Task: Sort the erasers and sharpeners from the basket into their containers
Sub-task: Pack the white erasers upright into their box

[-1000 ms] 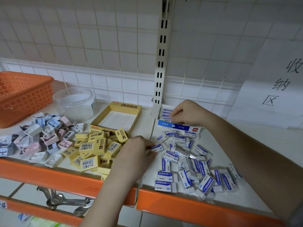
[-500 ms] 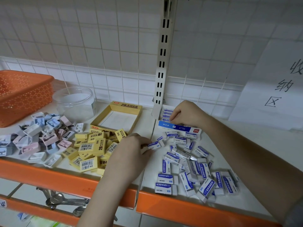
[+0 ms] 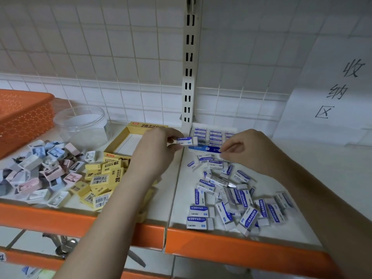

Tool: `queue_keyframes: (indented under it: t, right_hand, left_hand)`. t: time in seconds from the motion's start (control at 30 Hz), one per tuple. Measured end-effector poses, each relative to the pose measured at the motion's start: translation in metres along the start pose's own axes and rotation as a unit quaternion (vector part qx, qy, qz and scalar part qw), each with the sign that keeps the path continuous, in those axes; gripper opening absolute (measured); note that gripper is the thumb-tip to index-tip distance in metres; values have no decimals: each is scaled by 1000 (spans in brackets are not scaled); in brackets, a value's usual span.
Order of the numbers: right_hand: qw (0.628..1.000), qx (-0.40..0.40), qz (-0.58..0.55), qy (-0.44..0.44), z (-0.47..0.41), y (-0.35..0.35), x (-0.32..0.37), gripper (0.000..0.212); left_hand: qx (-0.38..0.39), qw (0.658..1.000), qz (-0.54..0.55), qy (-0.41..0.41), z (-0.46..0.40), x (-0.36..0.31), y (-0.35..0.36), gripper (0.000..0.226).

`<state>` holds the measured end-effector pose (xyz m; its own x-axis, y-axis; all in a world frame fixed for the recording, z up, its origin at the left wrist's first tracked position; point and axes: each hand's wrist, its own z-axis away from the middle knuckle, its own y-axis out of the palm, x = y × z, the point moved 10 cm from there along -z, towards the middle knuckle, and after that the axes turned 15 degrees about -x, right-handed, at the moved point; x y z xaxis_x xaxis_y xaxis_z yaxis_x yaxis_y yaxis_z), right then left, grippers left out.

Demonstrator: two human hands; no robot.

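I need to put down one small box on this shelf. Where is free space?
Bare white shelf lies right of the blue-and-white eraser pile, below the paper sign. A narrow strip separates that pile from the yellow 2B erasers. The left side is crowded with pastel sharpeners.

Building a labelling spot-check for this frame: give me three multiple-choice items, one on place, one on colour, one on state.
1. Where is the clear round plastic tub?
A. right of the orange perforated basket
B. among the white erasers
C. below the shelf

2. What colour is the open flat cardboard box marked 2B?
A. blue
B. yellow
C. pink

3. What does the left hand hold?
A. nothing
B. a sharpener
C. a white eraser with blue sleeve

Key: 1 A, the tub stands beside the basket; 2 B, its walls are yellow; 3 C, the fingertips pinch the eraser above the shelf.
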<state>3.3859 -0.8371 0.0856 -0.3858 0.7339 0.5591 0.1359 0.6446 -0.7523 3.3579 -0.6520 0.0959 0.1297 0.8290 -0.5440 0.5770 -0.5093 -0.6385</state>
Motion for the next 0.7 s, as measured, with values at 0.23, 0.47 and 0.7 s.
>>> queue_keyframes:
  t: [0.23, 0.47, 0.7]
  right_hand:
    - [992, 118, -39, 21, 43, 28, 0, 27]
    - [992, 127, -22, 8, 43, 31, 5, 10]
    - [991, 15, -120, 57, 35, 4, -1, 8]
  left_hand:
    - [19, 999, -5, 29, -18, -10, 13, 19]
    - [26, 992, 116, -41, -22, -3, 10, 14]
    - [47, 912, 371, -170, -22, 9, 13, 20]
